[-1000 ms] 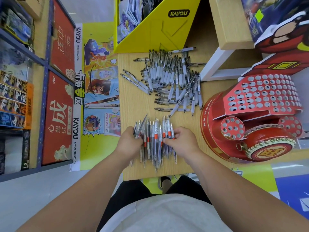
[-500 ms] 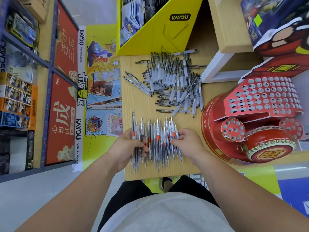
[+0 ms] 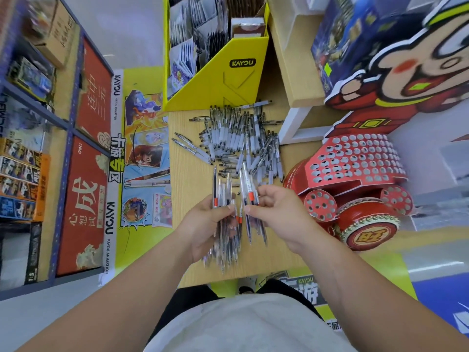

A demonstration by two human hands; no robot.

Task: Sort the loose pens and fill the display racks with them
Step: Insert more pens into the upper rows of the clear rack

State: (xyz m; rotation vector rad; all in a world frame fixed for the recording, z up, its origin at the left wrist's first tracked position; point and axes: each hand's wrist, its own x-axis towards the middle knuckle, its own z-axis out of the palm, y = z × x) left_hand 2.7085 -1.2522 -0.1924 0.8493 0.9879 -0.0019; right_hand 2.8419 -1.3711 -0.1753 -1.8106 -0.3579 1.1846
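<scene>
A person's left hand point(image 3: 203, 222) curls around a bundle of orange-banded pens point(image 3: 223, 199) over the wooden desk point(image 3: 187, 179), while the right hand point(image 3: 276, 214), just beside it at three o'clock, pinches a smaller clutch of pens point(image 3: 247, 184) between thumb and fingers. A loose pile of white-gripped pens point(image 3: 241, 138) lies on the desk at twelve o'clock from the hands, in front of a yellow card box point(image 3: 228, 85). The red display rack point(image 3: 355, 161), its rows of round holes showing, stands at two o'clock from the right hand, near it but apart.
</scene>
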